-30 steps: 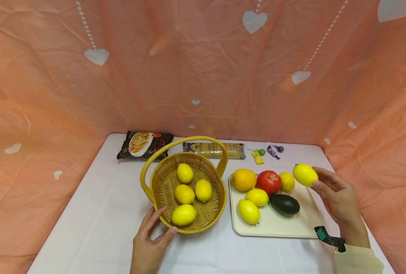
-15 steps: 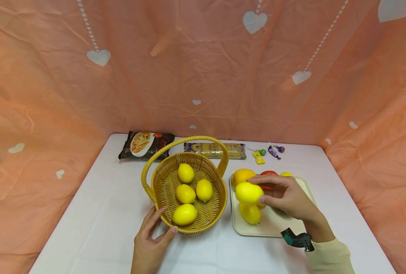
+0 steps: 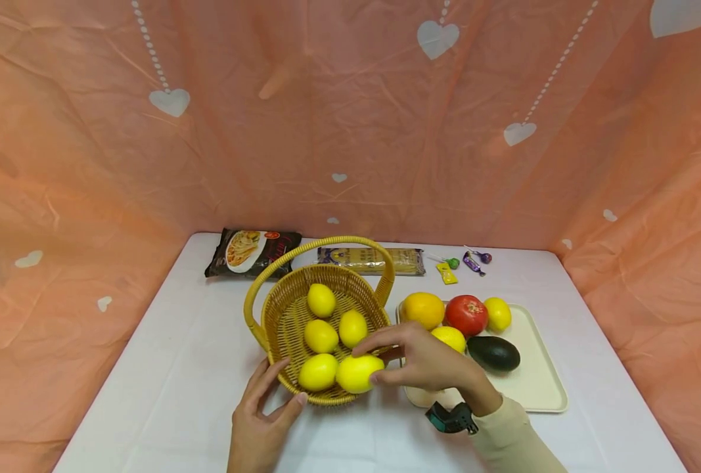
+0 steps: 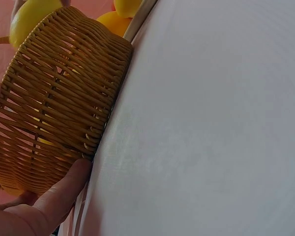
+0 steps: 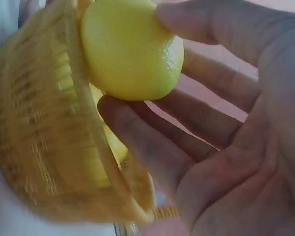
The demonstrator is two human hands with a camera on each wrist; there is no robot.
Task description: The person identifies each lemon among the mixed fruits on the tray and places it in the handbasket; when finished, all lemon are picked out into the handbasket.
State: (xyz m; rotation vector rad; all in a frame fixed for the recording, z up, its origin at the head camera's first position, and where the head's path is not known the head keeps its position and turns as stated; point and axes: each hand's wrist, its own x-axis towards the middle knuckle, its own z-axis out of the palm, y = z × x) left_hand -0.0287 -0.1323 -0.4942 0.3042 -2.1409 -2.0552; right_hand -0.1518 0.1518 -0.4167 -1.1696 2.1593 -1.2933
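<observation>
My right hand (image 3: 429, 358) pinches a yellow lemon (image 3: 359, 374) between thumb and fingers at the near right part of the wicker basket (image 3: 255, 289). In the right wrist view, that lemon (image 5: 132, 49) is above the basket's rim. Several other lemons lie inside the basket, one of them a lemon (image 3: 318, 372) right beside the held one. My left hand (image 3: 261, 420) holds the basket's near left side, one fingertip over the rim. In the left wrist view, a digit of the left hand (image 4: 54, 204) presses the woven wall low down.
Right of the basket lies a cream tray (image 3: 539, 387) with an orange-yellow fruit (image 3: 423, 310), a red pomegranate (image 3: 466, 315), lemons and a dark avocado (image 3: 494, 354). Behind stand a black food packet (image 3: 249, 251), a noodle packet (image 3: 406, 261) and small candies (image 3: 447, 272). The basket's handle (image 3: 344, 240) arches upward.
My right hand has carried the lemon leftward from over the tray's right side, across the tray, to the basket. The left hand stays at the basket's side.
</observation>
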